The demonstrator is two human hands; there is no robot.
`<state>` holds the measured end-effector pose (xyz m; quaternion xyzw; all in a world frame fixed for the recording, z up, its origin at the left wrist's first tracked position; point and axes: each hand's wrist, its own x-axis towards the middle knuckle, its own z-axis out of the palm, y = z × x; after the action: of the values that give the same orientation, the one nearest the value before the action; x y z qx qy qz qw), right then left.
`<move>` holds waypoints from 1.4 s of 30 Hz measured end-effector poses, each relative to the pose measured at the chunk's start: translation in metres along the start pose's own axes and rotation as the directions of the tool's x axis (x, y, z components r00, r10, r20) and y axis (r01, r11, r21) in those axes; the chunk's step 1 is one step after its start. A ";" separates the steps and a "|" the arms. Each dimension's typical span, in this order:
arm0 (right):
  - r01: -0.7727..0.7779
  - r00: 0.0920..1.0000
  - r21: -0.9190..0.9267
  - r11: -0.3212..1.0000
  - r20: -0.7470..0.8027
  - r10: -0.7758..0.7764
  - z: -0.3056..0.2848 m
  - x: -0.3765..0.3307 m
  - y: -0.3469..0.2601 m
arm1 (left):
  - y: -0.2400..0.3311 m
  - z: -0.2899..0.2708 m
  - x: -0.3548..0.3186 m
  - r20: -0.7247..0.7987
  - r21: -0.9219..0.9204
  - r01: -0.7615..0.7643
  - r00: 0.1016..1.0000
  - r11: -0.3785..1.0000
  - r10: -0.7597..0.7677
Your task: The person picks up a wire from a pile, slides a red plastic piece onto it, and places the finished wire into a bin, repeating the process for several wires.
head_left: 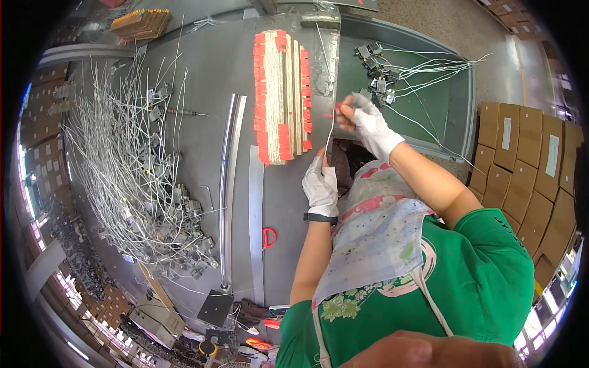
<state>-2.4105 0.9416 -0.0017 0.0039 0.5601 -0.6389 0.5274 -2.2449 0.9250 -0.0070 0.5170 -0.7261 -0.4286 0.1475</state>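
My left hand (320, 189), in a white glove with bare fingertips, pinches a thin white wire (331, 132) at the table's near edge. The wire runs up past my right hand toward the far end of the table. My right hand (370, 127), gloved the same way, has its fingers drawn together beside the wire. A small red tape piece (338, 107) shows at its fingertips; whether the fingers also grip the wire is hard to tell. Just left of both hands lies a stack of pale strips (274, 98) edged with many red tape pieces.
At the left lies a large heap of white wires (116, 159) with small metal parts. A green tray (423, 110) at the right holds several wired parts. Metal bars (229, 184), red-handled scissors (269, 237) and a screwdriver (184, 112) lie on the table. Cardboard boxes (521, 159) are stacked at far right.
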 end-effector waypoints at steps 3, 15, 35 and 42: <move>-0.052 0.999 0.062 0.997 0.009 0.052 -0.017 0.005 0.024 | 0.002 -0.002 0.000 0.026 0.022 -0.018 1.000 1.000 0.018; -0.066 0.997 -0.105 0.992 0.028 0.069 -0.014 0.021 0.017 | 0.004 -0.008 -0.008 0.074 -0.193 0.003 0.997 0.981 0.011; 0.074 0.980 -0.239 0.968 0.199 -0.026 0.066 -0.091 0.000 | -0.027 -0.093 -0.086 -0.239 0.081 -0.433 0.866 0.898 0.439; 0.594 0.742 0.104 0.798 0.313 -0.593 0.086 -0.122 0.026 | -0.021 -0.130 -0.078 0.281 -0.369 -0.063 0.944 0.927 0.176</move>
<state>-2.2882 0.9664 0.0845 -0.2821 0.4366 -0.7639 0.3825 -2.1139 0.9301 0.0712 0.3627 -0.6812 -0.6182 0.1491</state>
